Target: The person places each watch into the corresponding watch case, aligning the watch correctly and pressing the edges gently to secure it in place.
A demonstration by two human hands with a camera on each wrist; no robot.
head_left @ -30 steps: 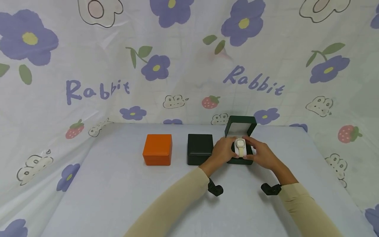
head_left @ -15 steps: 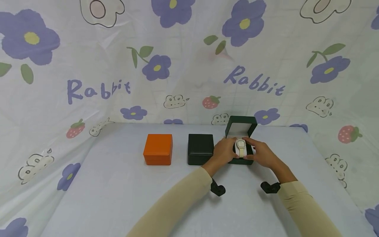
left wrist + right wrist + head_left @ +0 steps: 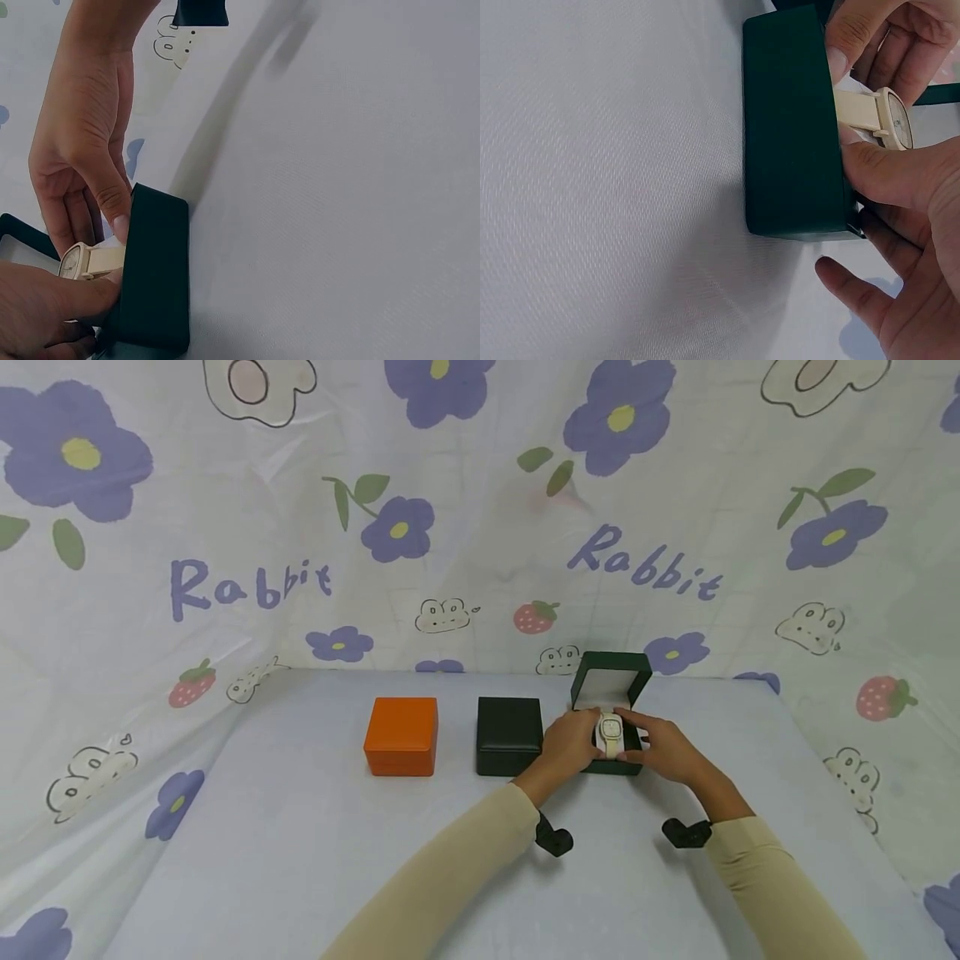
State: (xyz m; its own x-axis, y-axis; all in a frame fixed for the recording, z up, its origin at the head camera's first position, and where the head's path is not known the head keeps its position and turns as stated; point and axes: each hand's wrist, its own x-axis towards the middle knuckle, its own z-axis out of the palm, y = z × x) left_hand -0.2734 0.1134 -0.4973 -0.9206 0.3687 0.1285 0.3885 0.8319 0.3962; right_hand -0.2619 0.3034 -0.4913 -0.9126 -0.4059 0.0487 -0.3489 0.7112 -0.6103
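Note:
A cream-strapped wristwatch [image 3: 611,727] on a white cushion sits at the opening of a dark green watch box [image 3: 611,767], whose lid [image 3: 612,663] stands up. My left hand [image 3: 568,745] grips the watch and cushion from the left, my right hand [image 3: 667,750] from the right. In the right wrist view, both thumbs lie along the cream strap [image 3: 857,110] at the box's front wall [image 3: 795,124], and the right little finger [image 3: 855,292] sticks out. The left wrist view has the watch face [image 3: 71,261] between the two hands. Fingers hide most of the cushion.
A closed black box [image 3: 509,735] stands just left of my left hand, close to its fingers and wrist. Farther left is a closed orange box [image 3: 401,737]. Behind the table [image 3: 300,860] hangs a printed curtain [image 3: 480,527].
The watch has sunk slightly toward the box's front between my hands. Both hands keep their grip. The boxes stay in place, while the head view shifts a little.

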